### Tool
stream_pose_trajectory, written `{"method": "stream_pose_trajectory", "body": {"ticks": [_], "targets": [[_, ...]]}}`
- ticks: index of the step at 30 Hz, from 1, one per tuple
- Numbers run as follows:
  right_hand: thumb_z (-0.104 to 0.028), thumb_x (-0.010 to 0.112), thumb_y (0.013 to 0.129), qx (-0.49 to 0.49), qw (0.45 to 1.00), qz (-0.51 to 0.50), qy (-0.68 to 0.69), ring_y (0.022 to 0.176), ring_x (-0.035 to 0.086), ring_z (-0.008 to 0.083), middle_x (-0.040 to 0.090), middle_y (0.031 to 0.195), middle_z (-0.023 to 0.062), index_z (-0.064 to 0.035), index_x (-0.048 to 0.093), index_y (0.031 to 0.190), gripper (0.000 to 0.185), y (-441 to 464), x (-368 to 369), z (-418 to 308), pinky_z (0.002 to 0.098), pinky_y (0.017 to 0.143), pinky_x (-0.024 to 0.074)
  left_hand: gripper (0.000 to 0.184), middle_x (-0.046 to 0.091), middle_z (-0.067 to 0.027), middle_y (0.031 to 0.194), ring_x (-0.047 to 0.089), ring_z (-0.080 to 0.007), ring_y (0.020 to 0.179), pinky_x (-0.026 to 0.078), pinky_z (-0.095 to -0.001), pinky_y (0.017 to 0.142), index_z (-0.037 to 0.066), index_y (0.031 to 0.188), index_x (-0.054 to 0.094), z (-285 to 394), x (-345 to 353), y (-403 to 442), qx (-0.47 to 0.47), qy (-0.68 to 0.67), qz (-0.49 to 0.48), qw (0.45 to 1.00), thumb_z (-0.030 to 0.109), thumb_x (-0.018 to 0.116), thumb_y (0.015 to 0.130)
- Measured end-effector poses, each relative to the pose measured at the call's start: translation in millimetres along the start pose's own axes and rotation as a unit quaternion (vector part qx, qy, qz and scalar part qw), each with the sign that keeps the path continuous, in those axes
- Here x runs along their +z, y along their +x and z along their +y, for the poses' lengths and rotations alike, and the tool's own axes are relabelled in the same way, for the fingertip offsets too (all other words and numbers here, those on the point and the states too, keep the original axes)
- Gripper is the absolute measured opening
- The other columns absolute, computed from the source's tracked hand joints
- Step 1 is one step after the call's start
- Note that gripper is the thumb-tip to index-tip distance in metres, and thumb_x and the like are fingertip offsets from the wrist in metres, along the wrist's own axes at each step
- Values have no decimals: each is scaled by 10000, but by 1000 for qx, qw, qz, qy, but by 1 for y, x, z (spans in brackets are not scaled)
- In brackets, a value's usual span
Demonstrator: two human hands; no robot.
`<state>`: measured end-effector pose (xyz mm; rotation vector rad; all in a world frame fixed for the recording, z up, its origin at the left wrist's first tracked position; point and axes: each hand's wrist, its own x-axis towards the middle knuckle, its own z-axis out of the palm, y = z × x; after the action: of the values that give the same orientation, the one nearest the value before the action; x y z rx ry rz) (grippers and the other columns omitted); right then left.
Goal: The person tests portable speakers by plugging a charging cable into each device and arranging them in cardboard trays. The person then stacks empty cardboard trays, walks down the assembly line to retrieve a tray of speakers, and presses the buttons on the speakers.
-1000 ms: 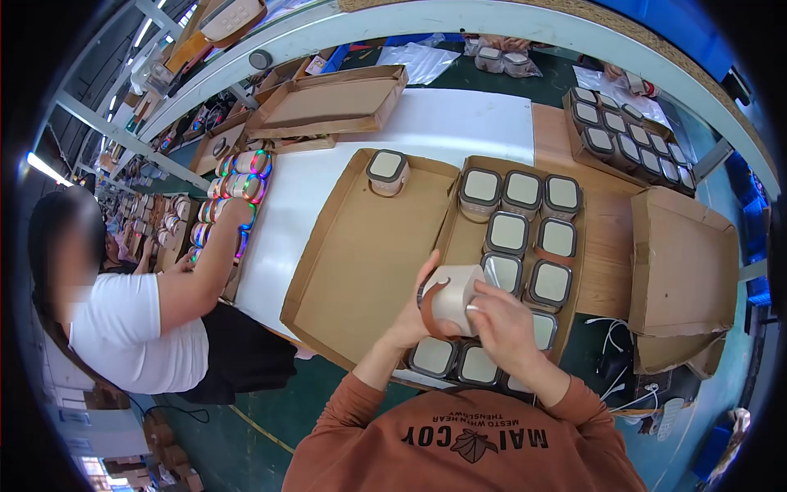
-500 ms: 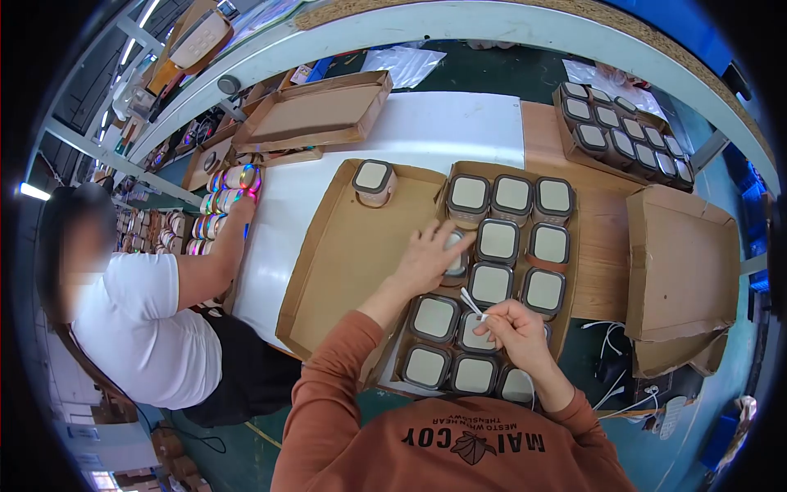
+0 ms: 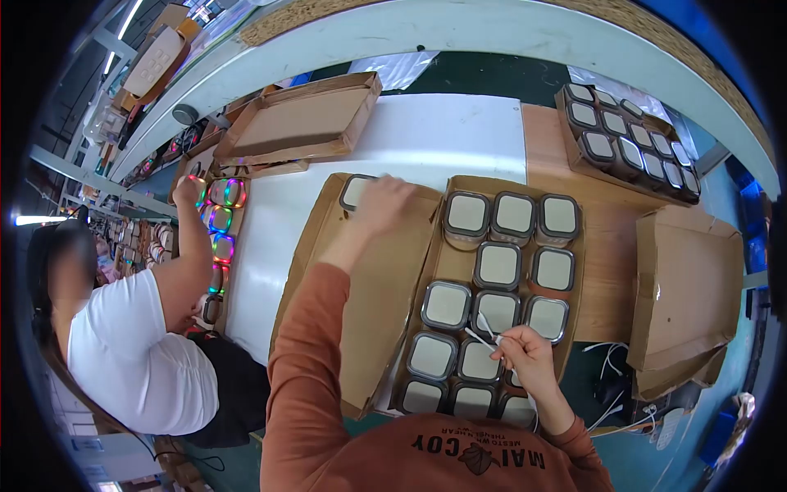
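Observation:
Over the upper part of the left cardboard tray [image 3: 373, 279] is my left hand [image 3: 384, 207], blurred by motion. It is beside a square, dark-rimmed device with a pale top [image 3: 355, 193] and partly covers it. The blur hides whether its fingers touch the device. My right hand [image 3: 525, 351] pinches a white cable [image 3: 482, 334], whose thin ends stick out to the left above the right tray. That tray [image 3: 578, 287] holds several of the same square devices [image 3: 498, 264] in rows, with a gap in the left column.
A co-worker in a white shirt [image 3: 135, 353] reaches toward glowing round devices [image 3: 220, 217] at the left. Another cardboard tray [image 3: 287, 123] lies at the back. At the back right stands a full tray [image 3: 631, 143]; an upright cardboard box [image 3: 689, 279] stands at the right.
My left hand has left a device in the right tray and moved up and left to the one in the left tray. The co-worker's arm has moved away from me.

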<state>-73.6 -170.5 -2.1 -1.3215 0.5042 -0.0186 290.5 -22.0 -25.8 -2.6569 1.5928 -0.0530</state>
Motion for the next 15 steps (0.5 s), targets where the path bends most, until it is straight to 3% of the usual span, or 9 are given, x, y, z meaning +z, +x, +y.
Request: {"method": "stream_pose_trajectory", "body": {"ticks": [2,3,5,9,11,12,14,15], "targets": [[-32,521,888,8,1000,19,14,526,487,38,638,694,81,-1,569,917,64,2,-3,1,163,501,390,616,451,-95,1287,379,-330,1227,394,-494,935,186,1301,408,-28,5,1,-102,98,-92,986,176,623,723],[-32,521,888,9,1000,23,10,526,487,38,638,694,81,-1,569,917,64,3,-5,0,163,501,390,616,451,-95,1287,379,-330,1227,394,-494,935,186,1301,408,-36,10,-3,-100,93,-89,987,176,623,723],[-32,522,888,18,999,41,14,528,488,38,638,695,81,3,571,916,67,3,-9,-2,160,502,389,741,388,-98,1330,315,-363,1264,363,-554,950,222,1343,344,-42,22,-9,-187,85,-61,977,208,675,681],[-97,556,891,23,999,27,13,539,482,25,637,707,41,-15,584,901,87,6,-8,0,167,492,392,771,405,-90,1312,293,-355,1278,364,-545,941,290,1324,370,-32,19,-20,-248,41,-67,966,311,746,652],[-98,558,891,24,999,12,20,540,482,25,636,705,41,-13,585,903,90,5,-2,3,167,493,392,836,421,-100,1302,308,-368,1259,377,-530,935,239,1314,392,-14,19,-36,-277,-33,19,960,353,790,588],[-99,559,891,30,999,1,27,542,482,26,635,703,41,-10,586,905,94,4,1,3,168,493,392,836,421,-100,1302,308,-368,1259,377,-530,935,239,1314,392,-11,28,-47,-280,-28,22,959,353,790,588],[-99,559,891,20,1000,-11,6,543,481,27,633,702,39,-9,587,908,96,1,6,-1,170,493,391,787,450,-93,1266,350,-321,1238,396,-467,937,195,1327,394,-5,53,-69,-226,-130,153,953,345,766,650],[-99,558,892,16,1000,-19,-15,544,481,28,631,700,37,-8,588,911,98,-1,9,-2,172,493,391,787,450,-93,1266,350,-321,1238,396,-467,937,195,1327,394,3,49,-77,-227,-126,152,954,345,766,650]]}}
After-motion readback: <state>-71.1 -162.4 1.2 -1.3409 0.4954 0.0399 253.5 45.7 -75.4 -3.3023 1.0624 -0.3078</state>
